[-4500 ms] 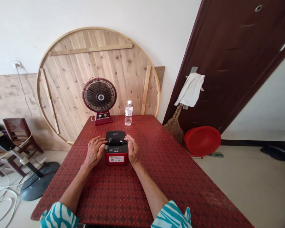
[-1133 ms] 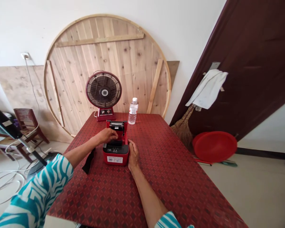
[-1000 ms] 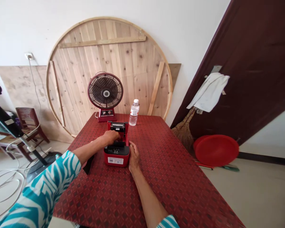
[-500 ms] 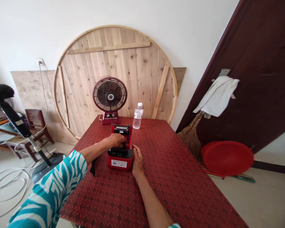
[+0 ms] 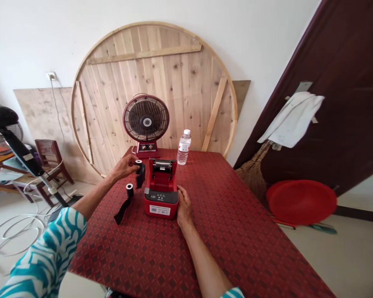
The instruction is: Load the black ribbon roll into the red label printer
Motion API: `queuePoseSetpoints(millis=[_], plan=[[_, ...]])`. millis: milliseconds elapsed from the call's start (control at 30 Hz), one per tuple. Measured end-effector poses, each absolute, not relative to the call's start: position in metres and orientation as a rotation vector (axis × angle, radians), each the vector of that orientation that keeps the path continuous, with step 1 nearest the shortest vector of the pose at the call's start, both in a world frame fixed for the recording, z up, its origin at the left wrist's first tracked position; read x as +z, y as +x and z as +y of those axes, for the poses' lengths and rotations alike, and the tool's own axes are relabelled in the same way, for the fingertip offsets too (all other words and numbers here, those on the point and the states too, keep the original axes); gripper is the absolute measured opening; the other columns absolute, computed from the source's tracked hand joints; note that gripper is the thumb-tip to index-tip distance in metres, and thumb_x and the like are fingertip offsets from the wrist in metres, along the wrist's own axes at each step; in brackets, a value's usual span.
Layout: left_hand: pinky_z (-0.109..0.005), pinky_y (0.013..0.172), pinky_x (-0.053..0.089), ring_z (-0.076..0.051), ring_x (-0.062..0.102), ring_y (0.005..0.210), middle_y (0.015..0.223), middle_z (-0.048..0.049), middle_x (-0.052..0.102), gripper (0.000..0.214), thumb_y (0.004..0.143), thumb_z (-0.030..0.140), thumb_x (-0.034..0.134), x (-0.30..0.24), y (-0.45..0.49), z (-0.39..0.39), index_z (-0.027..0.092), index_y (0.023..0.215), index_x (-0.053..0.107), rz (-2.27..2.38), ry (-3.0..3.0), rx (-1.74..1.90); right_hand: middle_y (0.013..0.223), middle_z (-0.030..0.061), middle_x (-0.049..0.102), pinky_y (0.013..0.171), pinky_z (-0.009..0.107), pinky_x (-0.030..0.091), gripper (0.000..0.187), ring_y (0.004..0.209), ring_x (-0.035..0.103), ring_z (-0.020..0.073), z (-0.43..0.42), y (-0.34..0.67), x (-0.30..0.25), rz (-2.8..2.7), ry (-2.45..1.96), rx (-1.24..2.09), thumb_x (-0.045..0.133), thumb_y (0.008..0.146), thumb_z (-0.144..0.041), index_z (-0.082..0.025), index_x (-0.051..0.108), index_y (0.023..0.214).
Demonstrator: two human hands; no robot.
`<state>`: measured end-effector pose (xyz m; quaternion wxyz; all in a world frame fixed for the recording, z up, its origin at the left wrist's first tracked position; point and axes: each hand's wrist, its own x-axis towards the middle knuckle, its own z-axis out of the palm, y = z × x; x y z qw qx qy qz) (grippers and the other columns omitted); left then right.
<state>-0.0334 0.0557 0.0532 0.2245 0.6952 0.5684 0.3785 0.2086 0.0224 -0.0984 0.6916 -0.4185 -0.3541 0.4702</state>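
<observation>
A small red and black printer (image 5: 161, 194) stands on the red patterned table (image 5: 224, 240) with its lid raised. My left hand (image 5: 126, 166) is lifted just left of the printer, fingers closed on a black ribbon roll (image 5: 139, 171) with a white core. A second black roll (image 5: 129, 191) with a loose black strip trailing from it lies on the table below that hand. My right hand (image 5: 183, 206) rests flat against the printer's right side, fingers together.
A red desk fan (image 5: 146, 123) and a clear water bottle (image 5: 183, 147) stand at the table's far end. A round wooden tabletop (image 5: 186, 82) leans on the wall behind. A standing fan (image 5: 15, 145) and cables are on the left; a broom and red basin (image 5: 301, 201) on the right.
The printer lid went from closed to raised. My left hand reached into the open printer, then came out to the left holding a black roll. A second roll now shows on the table.
</observation>
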Motion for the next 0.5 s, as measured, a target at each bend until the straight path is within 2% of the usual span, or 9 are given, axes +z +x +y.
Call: queuePoseSetpoints(millis=[133, 300, 400, 500], plan=[[-0.023, 0.063, 0.039, -0.014, 0.058, 0.068, 0.070, 0.0030, 0.062, 0.021, 0.064, 0.016, 0.067, 0.011, -0.037, 0.071, 0.019, 0.080, 0.054, 1.749, 1.925, 0.867, 0.099, 0.0041, 0.072, 0.083, 0.035, 0.047, 0.043, 0.091, 0.063, 0.0213, 0.024, 0.210, -0.102, -0.794, -0.950, 1.034, 0.061, 0.071, -0.052, -0.021, 0.068, 0.101], [-0.025, 0.059, 0.035, -0.016, 0.056, 0.064, 0.061, 0.0036, 0.056, 0.023, 0.059, 0.013, 0.067, -0.017, -0.032, 0.079, 0.020, 0.073, 0.049, 1.858, 1.864, 0.779, 0.096, 0.0040, 0.073, 0.083, 0.034, 0.047, 0.043, 0.092, 0.064, 0.0217, 0.026, 0.212, -0.106, -0.857, -0.976, 0.995, 0.059, 0.074, -0.051, -0.021, 0.069, 0.104], [-0.026, 0.060, 0.038, -0.017, 0.057, 0.066, 0.063, 0.0028, 0.059, 0.027, 0.057, 0.013, 0.068, -0.021, -0.037, 0.082, 0.019, 0.077, 0.052, 1.806, 1.851, 0.794, 0.098, 0.0041, 0.073, 0.082, 0.034, 0.048, 0.043, 0.092, 0.064, 0.0217, 0.027, 0.212, -0.105, -0.840, -0.975, 1.015, 0.059, 0.073, -0.050, -0.021, 0.068, 0.104], [-0.026, 0.064, 0.044, -0.017, 0.061, 0.071, 0.074, 0.0007, 0.065, 0.037, 0.060, 0.018, 0.068, -0.023, -0.049, 0.079, 0.019, 0.094, 0.055, 1.697, 1.821, 0.834, 0.099, 0.0041, 0.072, 0.080, 0.033, 0.048, 0.042, 0.094, 0.063, 0.0216, 0.027, 0.210, -0.104, -0.820, -0.976, 1.043, 0.060, 0.072, -0.050, -0.021, 0.067, 0.103]])
